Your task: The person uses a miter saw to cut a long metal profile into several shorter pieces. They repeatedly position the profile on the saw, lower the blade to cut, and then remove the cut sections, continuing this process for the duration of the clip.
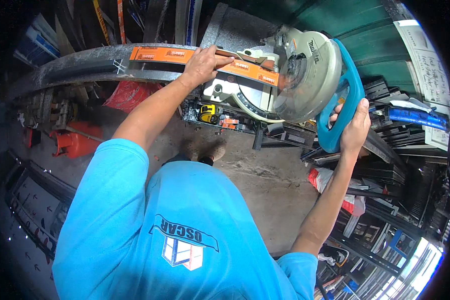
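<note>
In my left hand point(203, 65) is a long flat bar covered in orange printed film point(157, 54), held with the fingers closed over it. Its right end reaches under the mitre saw point(312, 75), by the clear blade guard point(291, 82). My right hand point(355, 127) is wrapped round the saw's teal loop handle point(354, 85). The blade is mostly hidden behind the guard, and I cannot tell whether it spins or touches the bar. Beneath the bar shows the saw's pale base point(222, 91).
A long dusty bench point(92, 57) runs left from the saw. A yellow tape measure point(208, 114) lies below the base. A red gas cylinder point(77, 140) lies on the floor at left. Dark metal profiles point(385, 170) crowd the right side.
</note>
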A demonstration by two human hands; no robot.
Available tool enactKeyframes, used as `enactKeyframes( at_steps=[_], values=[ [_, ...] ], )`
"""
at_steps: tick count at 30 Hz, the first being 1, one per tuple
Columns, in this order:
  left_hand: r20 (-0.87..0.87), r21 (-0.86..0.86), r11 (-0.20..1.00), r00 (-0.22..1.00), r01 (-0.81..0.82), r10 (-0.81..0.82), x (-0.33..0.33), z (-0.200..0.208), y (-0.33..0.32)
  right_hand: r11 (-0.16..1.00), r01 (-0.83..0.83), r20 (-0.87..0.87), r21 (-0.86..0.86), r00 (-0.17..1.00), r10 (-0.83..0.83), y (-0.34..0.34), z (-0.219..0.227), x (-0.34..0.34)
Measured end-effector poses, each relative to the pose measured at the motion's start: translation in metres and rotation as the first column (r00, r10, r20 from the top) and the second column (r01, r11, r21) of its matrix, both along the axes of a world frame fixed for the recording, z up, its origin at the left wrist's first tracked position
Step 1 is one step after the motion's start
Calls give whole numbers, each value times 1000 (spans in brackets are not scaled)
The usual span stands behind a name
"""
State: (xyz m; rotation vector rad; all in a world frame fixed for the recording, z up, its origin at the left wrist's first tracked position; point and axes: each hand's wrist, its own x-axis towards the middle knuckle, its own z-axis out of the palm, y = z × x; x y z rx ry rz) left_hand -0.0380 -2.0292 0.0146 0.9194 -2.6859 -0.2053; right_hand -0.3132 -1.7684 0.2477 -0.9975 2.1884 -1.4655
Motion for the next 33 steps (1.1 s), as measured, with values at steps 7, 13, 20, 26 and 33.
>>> enactKeyframes(
  at_steps=[7,13,20,26,33],
  values=[
    [-26,-31,999,999,22,-23,1,-1,0,1000,30,-37,0,999,-30,1,0,6],
    [-67,-55,997,996,54,-57,2,-5,-3,1000,19,-13,-19,1000,-19,2,-2,7],
    [-9,28,1000,1000,6,-6,-1,-1,-1,999,16,3,-33,1000,-16,4,-7,7],
    [-69,-46,998,996,46,-49,1,-6,-3,999,7,-9,-37,1000,-7,5,-9,10],
    [-61,-26,999,997,45,-46,1,6,1,1000,5,-10,23,1000,-5,8,-7,-6]
  ],
)
